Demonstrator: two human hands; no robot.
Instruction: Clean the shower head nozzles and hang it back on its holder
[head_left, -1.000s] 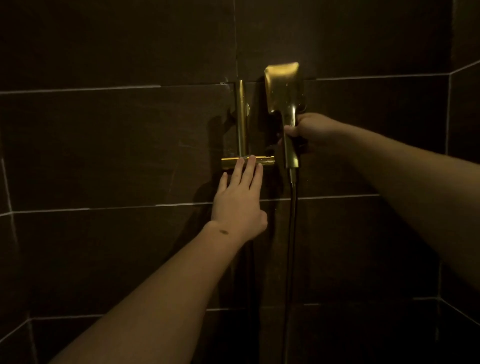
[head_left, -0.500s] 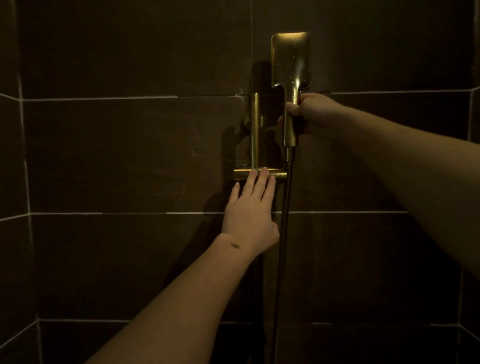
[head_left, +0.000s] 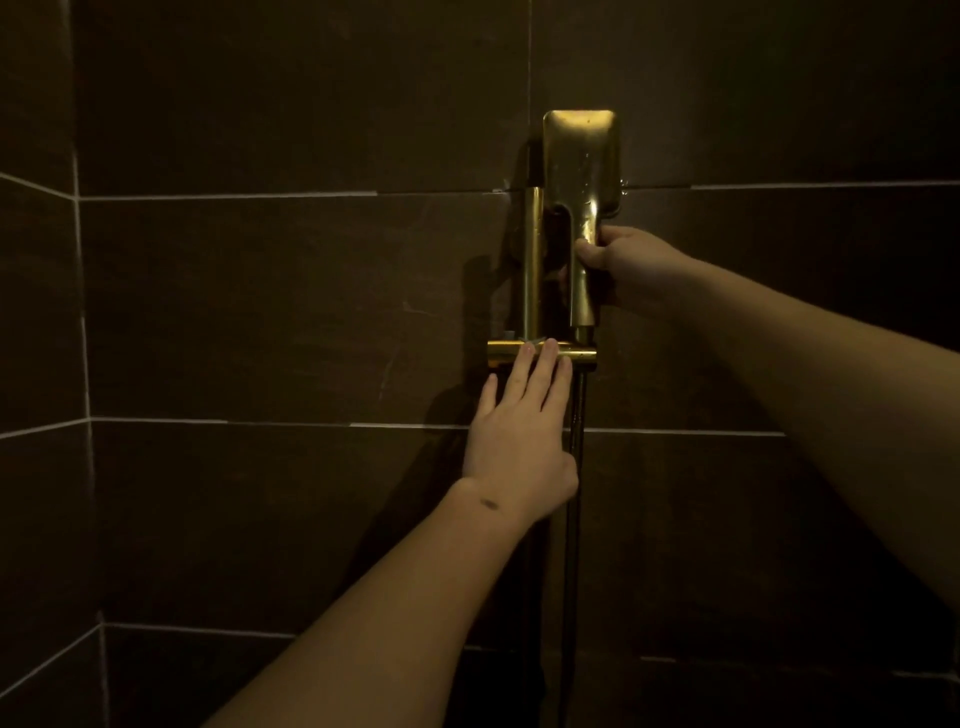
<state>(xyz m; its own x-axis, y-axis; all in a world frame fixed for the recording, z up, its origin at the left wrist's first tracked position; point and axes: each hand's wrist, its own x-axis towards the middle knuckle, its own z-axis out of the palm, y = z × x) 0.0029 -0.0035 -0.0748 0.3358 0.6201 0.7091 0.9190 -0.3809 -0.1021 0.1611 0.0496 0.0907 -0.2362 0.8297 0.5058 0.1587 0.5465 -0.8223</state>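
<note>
A gold, flat rectangular shower head stands upright against the dark tiled wall. My right hand grips its handle just below the head. The handle's lower end meets the right end of the gold horizontal holder bar. My left hand rests its straight fingers on the middle of that bar. A gold vertical rail rises from the bar, left of the handle. The nozzle face points at the wall and is hidden.
A dark hose hangs straight down from the handle's base, partly behind my left hand. Dark wall tiles with pale grout lines fill the view. A corner of the wall runs down the left side.
My right hand has brought the shower head down until its handle base reaches the holder bar. My left hand stays on the bar. The view has shifted.
</note>
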